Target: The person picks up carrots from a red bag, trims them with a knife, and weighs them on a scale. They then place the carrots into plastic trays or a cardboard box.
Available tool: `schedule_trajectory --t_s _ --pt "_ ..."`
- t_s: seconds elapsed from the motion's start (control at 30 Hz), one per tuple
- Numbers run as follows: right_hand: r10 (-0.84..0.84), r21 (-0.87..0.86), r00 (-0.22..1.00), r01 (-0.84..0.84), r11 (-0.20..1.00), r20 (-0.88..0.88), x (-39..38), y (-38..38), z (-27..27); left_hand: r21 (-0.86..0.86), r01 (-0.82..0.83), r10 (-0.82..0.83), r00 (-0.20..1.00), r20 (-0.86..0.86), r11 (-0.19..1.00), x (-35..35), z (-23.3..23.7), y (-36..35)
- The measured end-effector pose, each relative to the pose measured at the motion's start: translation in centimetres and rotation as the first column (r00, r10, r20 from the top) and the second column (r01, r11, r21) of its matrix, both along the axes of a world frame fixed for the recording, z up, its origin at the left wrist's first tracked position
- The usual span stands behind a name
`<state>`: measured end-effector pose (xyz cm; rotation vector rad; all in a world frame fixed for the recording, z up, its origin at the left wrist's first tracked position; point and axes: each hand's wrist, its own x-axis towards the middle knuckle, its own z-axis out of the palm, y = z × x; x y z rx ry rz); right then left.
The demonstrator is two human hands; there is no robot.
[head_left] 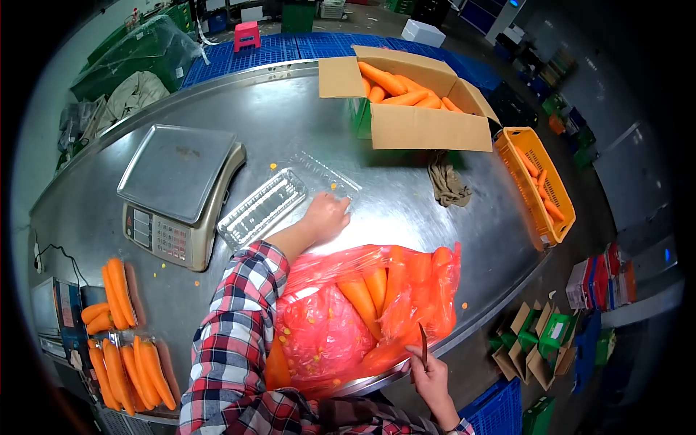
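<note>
My left hand (326, 216) reaches over the steel table, its fingers closed at the edge of a clear plastic clamshell container (262, 208), which lies with its lid spread. Low on the right, my right hand (431, 380) grips a small knife (423, 342), the blade pointing up. Between my arms lies a red plastic bag (319, 326), partly open, with large carrots (359, 301) showing inside and through the film. Small orange bits are scattered on the bag.
A digital scale (177, 174) stands left of the container. Trimmed carrots (134, 370) lie in groups at the lower left. At the back are a cardboard box (431, 129) of carrots and a crumpled cloth (448, 181). An orange crate (562, 225) holds more carrots at the right edge.
</note>
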<state>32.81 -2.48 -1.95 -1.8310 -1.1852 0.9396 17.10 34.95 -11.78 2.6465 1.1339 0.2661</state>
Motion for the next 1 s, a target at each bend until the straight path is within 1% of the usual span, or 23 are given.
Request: schedule_trajectory --t_s 0.1,0.17,0.2,0.27,0.3,0.37,0.4,0.43,0.47,0.5,0.53,0.63,0.67,0.73,0.77,0.8,0.83,0.87,0.93,0.97,1.0 --pt "0.01 -0.017 1.0 -0.01 1.0 -0.015 -0.3 0.3 0.4 0.264 0.021 -0.087 0.967 0.239 0.964 1.2 1.0 0.0" --pt "0.044 -0.023 0.998 -0.044 0.999 -0.033 0.2 0.6 0.8 0.389 -0.009 -0.062 0.983 0.171 0.921 1.9 -1.7 0.8" --pt "0.066 -0.014 0.996 -0.067 0.998 -0.054 0.4 0.9 0.8 0.451 -0.017 -0.046 0.991 0.129 0.893 2.0 -1.5 0.8" --pt "0.13 0.005 0.988 -0.13 0.991 -0.081 1.1 2.3 1.4 0.293 -0.168 0.119 0.977 0.178 0.941 2.7 -0.7 0.3" --pt "0.167 0.034 0.983 -0.165 0.986 -0.079 1.6 3.6 1.1 0.22 -0.241 0.2 0.961 0.192 0.945 3.1 0.6 0.6" --pt "0.229 0.057 0.97 -0.225 0.973 -0.079 2.4 4.9 0.4 0.193 -0.357 0.317 0.925 0.21 0.914 4.2 1.7 1.6" --pt "0.25 0.055 0.966 -0.247 0.968 -0.065 2.8 5.5 -0.1 0.162 -0.41 0.374 0.902 0.214 0.897 4.7 1.3 1.8" --pt "0.26 0.035 0.963 -0.259 0.965 -0.064 2.9 5.8 0.0 0.085 -0.408 0.399 0.911 0.1 0.909 4.9 0.3 2.3" --pt "0.269 0.019 0.961 -0.269 0.963 -0.059 3.1 6.2 0.4 0.01 -0.408 0.408 0.913 -0.01 0.913 5.4 -0.7 3.3" --pt "0.279 0.009 0.959 -0.279 0.96 -0.049 3.4 6.3 0.7 -0.06 -0.413 0.404 0.907 -0.117 0.909 5.9 -0.7 3.8" --pt "0.265 -0.004 0.96 -0.266 0.964 -0.086 3.8 6.1 0.7 -0.15 -0.416 0.384 0.901 -0.202 0.897 6.4 -0.4 4.0" --pt "0.227 -0.03 0.964 -0.233 0.972 -0.137 4.5 5.6 -0.3 -0.048 -0.256 0.229 0.923 -0.309 0.966 6.2 0.9 2.9" --pt "0.193 -0.069 0.965 -0.208 0.976 -0.179 4.3 5.6 0.0 -0.009 -0.196 0.188 0.948 -0.255 0.981 5.3 1.3 2.5" --pt "0.199 -0.081 0.968 -0.213 0.974 -0.155 3.9 5.6 0.7 0.041 -0.085 0.09 0.984 -0.154 0.996 2.4 1.9 0.5" --pt "0.204 -0.07 0.968 -0.216 0.974 -0.145 3.5 5.6 0.9 0.158 -0.051 0.044 0.998 0.046 0.986 0.3 2.4 -1.5" --pt "0.229 -0.015 0.967 -0.232 0.973 -0.112 3.0 5.5 1.3 0.284 -0.045 -0.025 0.971 0.24 0.958 -1.9 4.4 -3.5" --pt "0.249 0.047 0.966 -0.246 0.968 -0.073 2.5 5.3 1.6 0.177 -0.083 0.022 0.946 0.324 0.981 -4.0 7.2 -6.3" --pt "0.239 -0.023 0.966 -0.242 0.97 -0.099 2.1 5.0 2.2 0.197 -0.123 0.06 0.953 0.296 0.973 -6.4 9.6 -9.4" --pt "0.266 0.151 0.957 -0.281 0.948 0.114 1.3 4.5 1.4 0.237 -0.226 0.17 0.957 0.233 0.945 -12.1 11.5 -15.6" --pt "0.26 0.237 0.939 -0.311 0.92 0.224 1.0 4.5 0.7 0.274 -0.319 0.246 0.931 0.27 0.907 -14.7 11.2 -18.4" --pt "0.288 0.269 0.9 -0.381 0.885 0.326 1.2 4.2 0.2 0.249 -0.395 0.3 0.889 0.345 0.884 -16.8 11.3 -21.5"
